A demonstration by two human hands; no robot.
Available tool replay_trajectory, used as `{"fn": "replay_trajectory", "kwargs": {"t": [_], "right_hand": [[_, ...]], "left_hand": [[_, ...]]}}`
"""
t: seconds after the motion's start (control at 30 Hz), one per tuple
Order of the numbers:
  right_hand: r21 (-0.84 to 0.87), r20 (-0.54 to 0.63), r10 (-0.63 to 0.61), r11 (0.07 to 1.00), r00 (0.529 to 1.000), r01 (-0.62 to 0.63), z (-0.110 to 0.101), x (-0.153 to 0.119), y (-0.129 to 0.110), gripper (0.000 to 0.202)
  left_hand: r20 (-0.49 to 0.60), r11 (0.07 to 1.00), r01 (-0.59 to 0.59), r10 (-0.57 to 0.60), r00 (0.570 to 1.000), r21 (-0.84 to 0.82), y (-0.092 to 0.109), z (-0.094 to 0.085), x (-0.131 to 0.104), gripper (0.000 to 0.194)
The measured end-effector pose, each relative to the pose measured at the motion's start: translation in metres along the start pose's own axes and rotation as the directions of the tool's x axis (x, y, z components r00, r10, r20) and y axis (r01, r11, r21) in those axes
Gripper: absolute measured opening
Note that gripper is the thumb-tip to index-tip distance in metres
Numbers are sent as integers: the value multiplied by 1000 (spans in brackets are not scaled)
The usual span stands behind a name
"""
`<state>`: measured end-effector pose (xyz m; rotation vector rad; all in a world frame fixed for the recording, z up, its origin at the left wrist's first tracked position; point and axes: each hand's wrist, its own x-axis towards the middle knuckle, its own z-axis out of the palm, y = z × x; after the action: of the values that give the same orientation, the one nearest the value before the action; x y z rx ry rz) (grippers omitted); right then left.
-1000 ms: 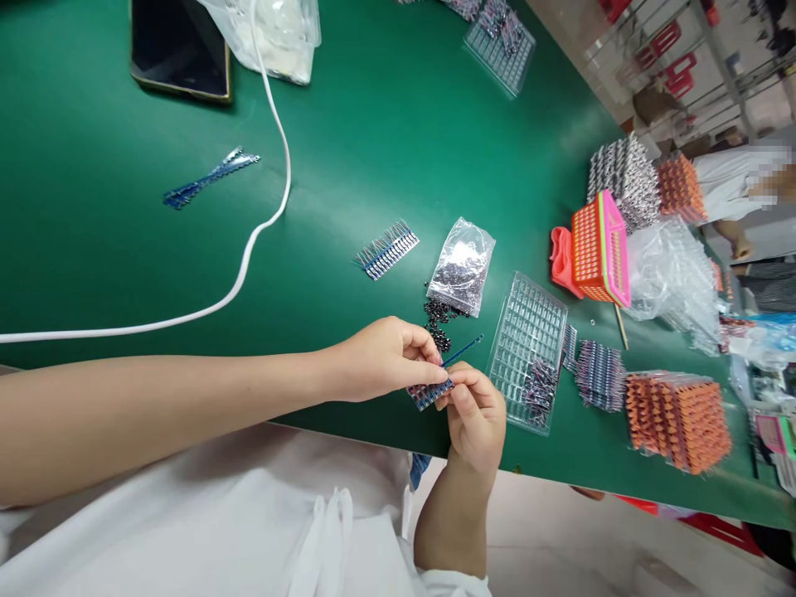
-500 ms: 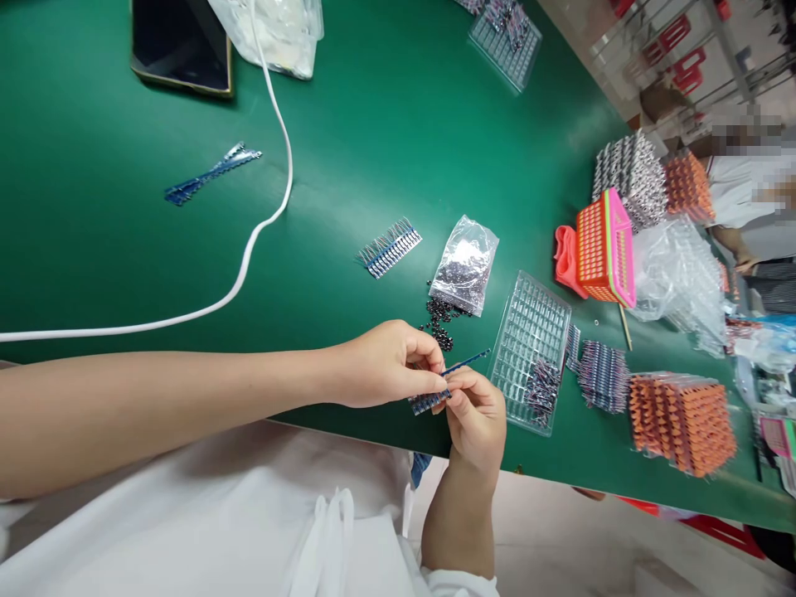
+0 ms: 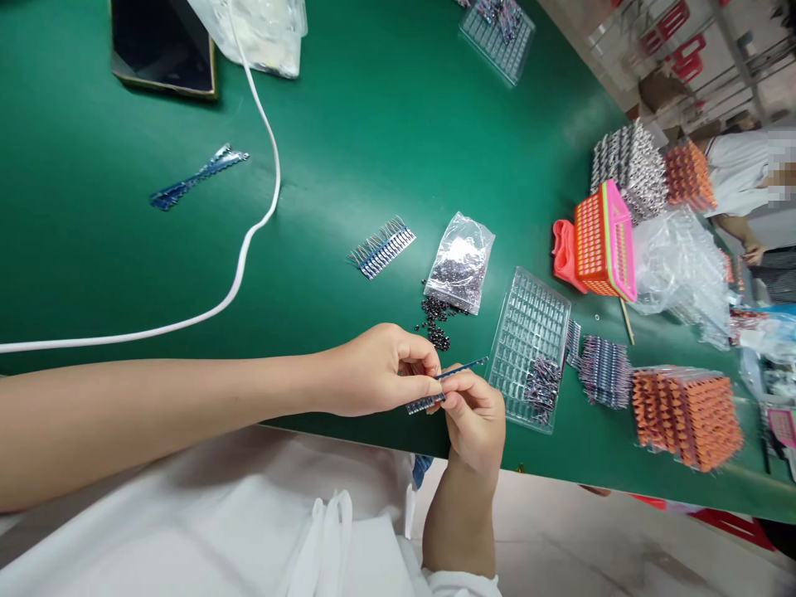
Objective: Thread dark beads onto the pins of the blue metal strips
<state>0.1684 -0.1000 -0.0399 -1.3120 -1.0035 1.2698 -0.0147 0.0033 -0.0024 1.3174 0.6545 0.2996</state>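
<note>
In the head view, my left hand (image 3: pixel 393 371) reaches in from the left, thumb and fingers pinched on a narrow dark-blue toothed strip (image 3: pixel 425 405). My right hand (image 3: pixel 476 413) pinches the same work from the right, its fingertips almost touching the left ones. A thin blue length (image 3: pixel 469 365) sticks out beyond the right fingers; whether it belongs to the same strip is hidden. Just beyond the hands lie small dark beads (image 3: pixel 437 325), spilled from a clear plastic bag (image 3: pixel 461 264). A strip with wire pins (image 3: pixel 386 249) rests farther off on the green table (image 3: pixel 348 149).
To the right are a clear compartment tray (image 3: pixel 519 348) with loose parts, stacked strips (image 3: pixel 604 371), orange stacks (image 3: pixel 684 419) and an orange-pink basket (image 3: pixel 603 240). Left, a white cable (image 3: pixel 240 274) crosses near blue strips (image 3: pixel 199 176) and a dark-screened device (image 3: pixel 162 46). Another person's hand (image 3: pixel 754 251) shows far right.
The view has shifted slightly, so things on the left of the table appear a little farther left. Both hands keep their pinch on the strip with only slight finger movement.
</note>
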Motion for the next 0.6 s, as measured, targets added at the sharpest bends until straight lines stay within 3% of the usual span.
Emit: {"fn": "replay_trajectory", "kwargs": {"t": [0.13,0.33,0.5,0.6], "right_hand": [[25,-34,-30,999,999,31,4,2,-2,19],[79,-63,-89,992,994,94,7,1,-2,17],[60,-51,-119,991,992,122,7,0,0,18],[58,-45,-134,989,990,137,6,0,1,17]], "left_hand": [[10,976,54,-53,999,-209,-6,2,6,16],[60,852,179,-172,983,-493,-12,4,13,24],[176,724,276,-212,961,-633,-14,0,14,30],[207,692,303,-222,953,-655,-13,-2,14,31]]}}
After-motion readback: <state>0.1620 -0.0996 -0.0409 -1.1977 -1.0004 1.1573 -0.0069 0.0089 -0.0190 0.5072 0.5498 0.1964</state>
